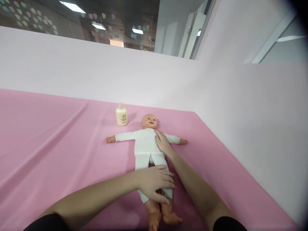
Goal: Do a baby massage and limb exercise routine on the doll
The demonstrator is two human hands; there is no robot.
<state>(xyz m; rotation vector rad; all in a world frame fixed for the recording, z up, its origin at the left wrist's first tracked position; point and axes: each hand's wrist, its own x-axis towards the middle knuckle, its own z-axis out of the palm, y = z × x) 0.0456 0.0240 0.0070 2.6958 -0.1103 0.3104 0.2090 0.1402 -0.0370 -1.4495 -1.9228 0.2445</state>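
Note:
A baby doll (146,144) in a white top and white trousers lies on its back, head away from me and arms stretched out to both sides. My left hand (155,183) is over the doll's thighs, fingers spread and pointing right; whether it touches the cloth I cannot tell. Resting on the right side of the doll's chest is my right hand (163,141), its fingers extended toward the doll's neck. Neither hand grips anything. The doll's bare lower legs and feet show below my left hand. Part of the trousers is hidden under that hand.
A cream pump bottle (121,116) stands upright left of the doll's head. The pink sheet (60,134) under everything has long creases at left. White walls (96,77) rise behind and at right, with a window (101,22) above the back one.

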